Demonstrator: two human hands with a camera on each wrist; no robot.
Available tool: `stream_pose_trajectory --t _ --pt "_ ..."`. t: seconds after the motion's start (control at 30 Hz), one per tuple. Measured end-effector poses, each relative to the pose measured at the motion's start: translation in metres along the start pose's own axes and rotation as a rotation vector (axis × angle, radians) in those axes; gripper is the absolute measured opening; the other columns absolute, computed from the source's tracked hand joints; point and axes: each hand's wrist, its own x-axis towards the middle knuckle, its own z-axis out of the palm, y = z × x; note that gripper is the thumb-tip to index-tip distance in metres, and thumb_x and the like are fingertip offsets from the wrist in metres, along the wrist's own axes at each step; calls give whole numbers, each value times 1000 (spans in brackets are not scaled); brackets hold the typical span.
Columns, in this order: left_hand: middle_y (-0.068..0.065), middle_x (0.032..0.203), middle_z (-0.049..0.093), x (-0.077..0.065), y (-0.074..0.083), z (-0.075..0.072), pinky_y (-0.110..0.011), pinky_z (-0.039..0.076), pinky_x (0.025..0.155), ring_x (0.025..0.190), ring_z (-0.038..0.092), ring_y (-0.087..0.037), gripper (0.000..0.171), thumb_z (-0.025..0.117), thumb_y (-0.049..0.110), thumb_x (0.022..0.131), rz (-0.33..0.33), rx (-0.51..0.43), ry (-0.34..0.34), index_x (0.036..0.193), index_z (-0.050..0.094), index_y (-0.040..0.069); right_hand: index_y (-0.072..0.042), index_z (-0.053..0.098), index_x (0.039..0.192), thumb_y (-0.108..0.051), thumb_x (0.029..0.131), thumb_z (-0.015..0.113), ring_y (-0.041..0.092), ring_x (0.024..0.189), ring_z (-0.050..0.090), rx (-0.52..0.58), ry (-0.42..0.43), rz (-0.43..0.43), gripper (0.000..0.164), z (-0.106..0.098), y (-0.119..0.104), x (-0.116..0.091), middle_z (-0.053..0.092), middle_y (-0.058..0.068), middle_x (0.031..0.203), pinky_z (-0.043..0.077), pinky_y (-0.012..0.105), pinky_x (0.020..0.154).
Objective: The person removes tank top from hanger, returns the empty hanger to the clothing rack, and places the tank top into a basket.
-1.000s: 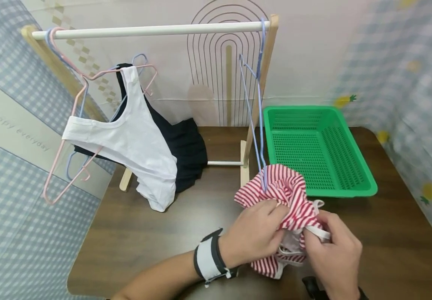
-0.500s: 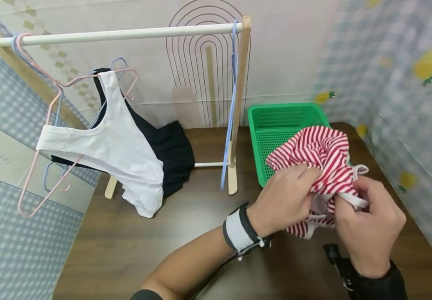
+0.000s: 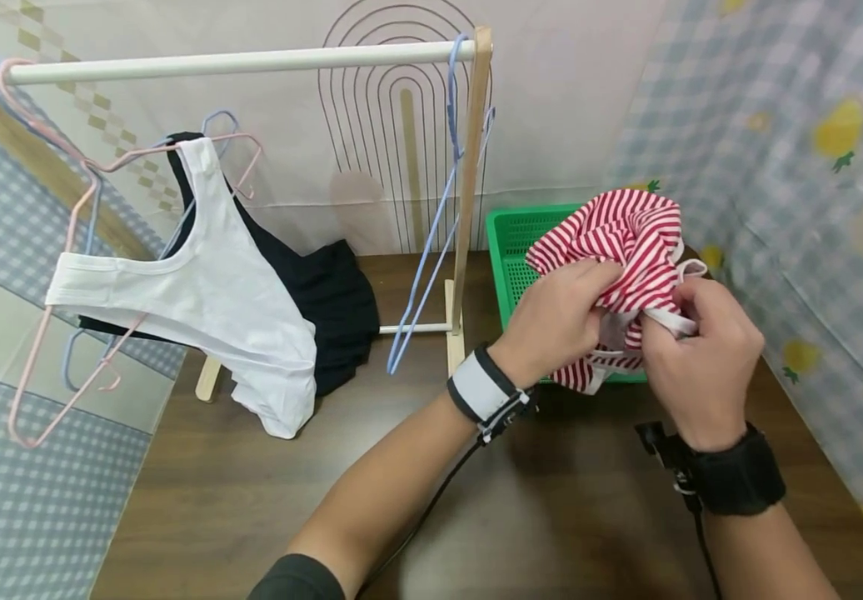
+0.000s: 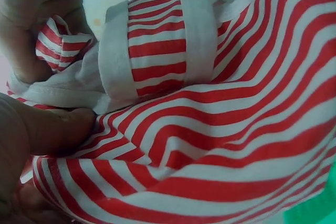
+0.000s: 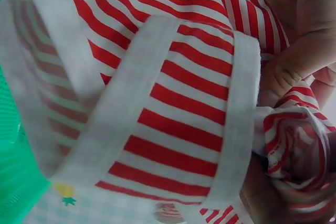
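A bunched red-and-white striped sleeveless top (image 3: 637,242) with white-trimmed straps is held up over the green basket (image 3: 502,250), covering much of it in the head view. My left hand (image 3: 557,312) grips the cloth from the left, its thumb (image 4: 63,129) pressed on the fabric in the left wrist view. From the right, my right hand (image 3: 709,358) pinches a white-trimmed part near a strap. One strap (image 5: 173,114) loops out in front of the right wrist camera. A bare blue hanger (image 3: 431,225) hangs on the rack's right end, apart from the top.
The rack's white rail (image 3: 251,63) crosses the back. A white tank top (image 3: 210,283) hangs on a pink hanger (image 3: 27,383) at left, overlapping a black pleated garment (image 3: 341,308) behind it. Below lies the brown wooden table (image 3: 251,500); checked cloth (image 3: 799,275) closes the right side.
Both hands have carried the striped top off the blue hanger, rightward and away over the green basket. The freed hanger swings on the rail. The head view has shifted to the right.
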Motion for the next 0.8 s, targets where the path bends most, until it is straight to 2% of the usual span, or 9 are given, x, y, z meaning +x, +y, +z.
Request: stream_pose_trajectory --t 0.1,0.27,0.43,0.53,0.63,0.8 --pt "-1 129 73 7 -11 7 -19 49 108 124 66 -11 40 60 0 94 -34 -25 -20 132 67 11 10 61 88 -6 90 60 -4 75 39 -31 -61 -6 15 8 9 5 58 23 81 29 17 70" --pt "0 131 72 15 -30 24 -18 47 110 127 65 -11 41 60 -1 95 -84 -62 -86 133 67 12 7 58 86 -4 88 61 14 73 42 -108 -181 2 11 21 25 7 57 21 81 30 24 68" --pt "-1 124 73 23 -43 37 -22 50 101 116 67 -11 36 62 1 96 -88 -65 -185 130 65 11 6 56 85 -3 89 62 25 71 44 -172 -318 52 12 30 42 9 55 19 80 29 28 66" --pt "-2 118 73 28 -49 47 -26 52 94 108 67 -12 30 61 3 98 -101 -46 -254 126 65 11 5 55 87 -4 90 61 28 71 45 -198 -440 116 12 34 52 13 53 17 81 32 31 64" --pt "-2 116 73 33 -56 58 -29 54 91 107 69 -13 27 59 6 99 -135 -13 -344 125 64 11 3 55 89 -7 93 58 29 71 46 -219 -596 180 11 38 61 18 51 16 83 34 34 60" --pt "-2 120 74 38 -66 75 -34 53 98 115 69 -18 27 59 11 101 -182 72 -476 127 65 15 -2 54 82 -12 96 51 25 63 48 -253 -849 234 18 48 73 29 50 12 77 37 34 53"
